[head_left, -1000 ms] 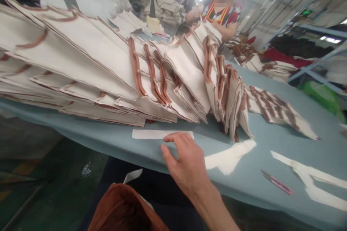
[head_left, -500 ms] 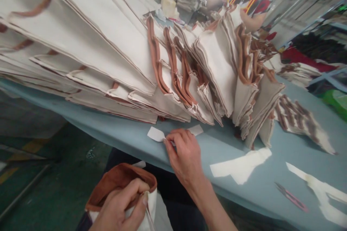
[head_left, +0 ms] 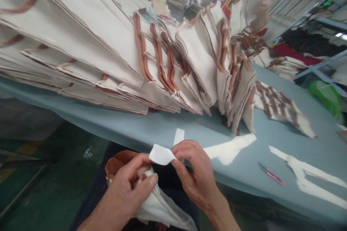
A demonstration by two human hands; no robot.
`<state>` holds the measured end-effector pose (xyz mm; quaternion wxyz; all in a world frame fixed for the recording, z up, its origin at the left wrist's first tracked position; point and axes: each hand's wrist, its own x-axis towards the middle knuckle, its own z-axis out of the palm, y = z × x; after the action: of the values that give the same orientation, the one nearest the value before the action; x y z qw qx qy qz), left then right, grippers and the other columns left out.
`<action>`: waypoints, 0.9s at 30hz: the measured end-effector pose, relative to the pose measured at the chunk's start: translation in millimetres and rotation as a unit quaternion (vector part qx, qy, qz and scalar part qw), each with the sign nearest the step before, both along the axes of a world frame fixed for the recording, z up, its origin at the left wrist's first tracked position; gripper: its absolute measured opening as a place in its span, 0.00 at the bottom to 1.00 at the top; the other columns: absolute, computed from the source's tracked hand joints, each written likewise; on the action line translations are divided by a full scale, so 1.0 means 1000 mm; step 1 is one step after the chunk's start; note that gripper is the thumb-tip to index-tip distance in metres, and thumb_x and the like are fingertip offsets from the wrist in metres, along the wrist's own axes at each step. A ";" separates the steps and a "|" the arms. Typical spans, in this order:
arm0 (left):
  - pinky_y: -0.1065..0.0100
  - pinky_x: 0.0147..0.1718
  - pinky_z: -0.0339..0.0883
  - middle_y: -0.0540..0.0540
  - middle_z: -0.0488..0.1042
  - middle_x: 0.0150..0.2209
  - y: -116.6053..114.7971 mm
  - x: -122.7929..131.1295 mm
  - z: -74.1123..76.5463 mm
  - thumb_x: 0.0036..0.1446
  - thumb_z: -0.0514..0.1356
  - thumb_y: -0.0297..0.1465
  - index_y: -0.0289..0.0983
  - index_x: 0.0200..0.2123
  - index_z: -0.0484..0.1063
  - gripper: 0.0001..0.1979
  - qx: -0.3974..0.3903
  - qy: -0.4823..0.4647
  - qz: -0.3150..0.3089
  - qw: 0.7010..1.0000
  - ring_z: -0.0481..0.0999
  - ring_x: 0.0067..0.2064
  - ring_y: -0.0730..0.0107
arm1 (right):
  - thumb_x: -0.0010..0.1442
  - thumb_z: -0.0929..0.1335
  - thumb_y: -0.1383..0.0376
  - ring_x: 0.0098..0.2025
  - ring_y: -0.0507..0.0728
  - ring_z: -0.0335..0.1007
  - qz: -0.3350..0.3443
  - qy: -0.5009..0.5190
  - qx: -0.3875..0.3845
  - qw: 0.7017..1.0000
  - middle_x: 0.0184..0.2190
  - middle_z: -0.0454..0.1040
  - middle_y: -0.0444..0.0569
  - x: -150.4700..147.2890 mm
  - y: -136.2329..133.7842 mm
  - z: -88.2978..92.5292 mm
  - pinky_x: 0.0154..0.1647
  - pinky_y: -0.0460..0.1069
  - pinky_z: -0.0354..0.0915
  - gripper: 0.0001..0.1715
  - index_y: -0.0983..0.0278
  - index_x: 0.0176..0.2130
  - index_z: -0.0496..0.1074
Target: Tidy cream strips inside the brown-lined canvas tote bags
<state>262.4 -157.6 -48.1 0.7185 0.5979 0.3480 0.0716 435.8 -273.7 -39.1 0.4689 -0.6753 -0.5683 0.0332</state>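
between the two hands, at the near edge of the table (head_left: 159, 124): white strip (head_left: 162, 154), one end curling out toward the left, another length poking up beyond the right fingers. right hand (head_left: 199, 177): closed to a pinch, thumb and index on the strip, remaining fingers curled in behind. left hand (head_left: 127, 189): closed too, thumb and fingers gripping cream cloth piece (head_left: 165, 205), bunched under the thumb and draping away below the fingertips. just beyond the left knuckles, brown rim (head_left: 118, 162) of the same piece, gaping. strip corner right at the left index fingertip; cannot tell touching from just short.

to do this step well, as judged from here: keep the left grip firm but not crushing, to stop cloth slipping. ease the curl out of the strip before meeting the cloth. go in square, not twisted. keep the right pinch light; looks thin, probably creases easily. keep the upstanding length clear of the right thumb.

beyond the right hand, near: pale scrap (head_left: 230, 149). farther out to the right of it: pink-handled snips (head_left: 271, 174). past both hands: large stack of cream pieces (head_left: 108, 43).
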 end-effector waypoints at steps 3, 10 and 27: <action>0.68 0.36 0.67 0.51 0.77 0.34 -0.008 0.002 0.016 0.60 0.65 0.41 0.41 0.48 0.80 0.16 0.001 -0.012 -0.013 1.000 0.72 0.34 0.65 | 0.74 0.68 0.71 0.42 0.56 0.78 -0.010 0.029 -0.003 1.000 0.39 0.82 0.45 -0.006 -0.023 0.002 0.47 0.53 0.71 0.07 0.58 0.44 0.70; 0.70 0.34 0.63 0.54 0.74 0.29 -0.034 -0.004 0.034 0.55 0.68 0.42 0.41 0.41 0.82 0.14 0.035 -0.001 -0.041 0.999 0.68 0.31 0.69 | 0.74 0.68 0.72 0.41 0.56 0.79 -0.016 0.008 0.012 1.000 0.37 0.83 0.44 -0.022 -0.060 0.012 0.49 0.54 0.73 0.09 0.57 0.43 0.70; 0.74 0.23 0.58 0.54 0.68 0.20 -0.061 -0.018 0.044 0.56 0.71 0.57 0.39 0.25 0.76 0.27 0.034 0.030 0.046 0.998 0.62 0.23 0.74 | 0.67 0.75 0.57 0.29 0.51 0.65 -0.052 0.324 -0.115 0.937 0.29 0.71 0.40 -0.057 -0.104 0.003 0.31 0.46 0.58 0.11 0.60 0.41 0.75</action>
<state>244.7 -218.1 -4.0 0.6828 0.6073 0.3943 0.0981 378.7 -377.3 -35.6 0.5480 -0.7057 -0.3417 0.2912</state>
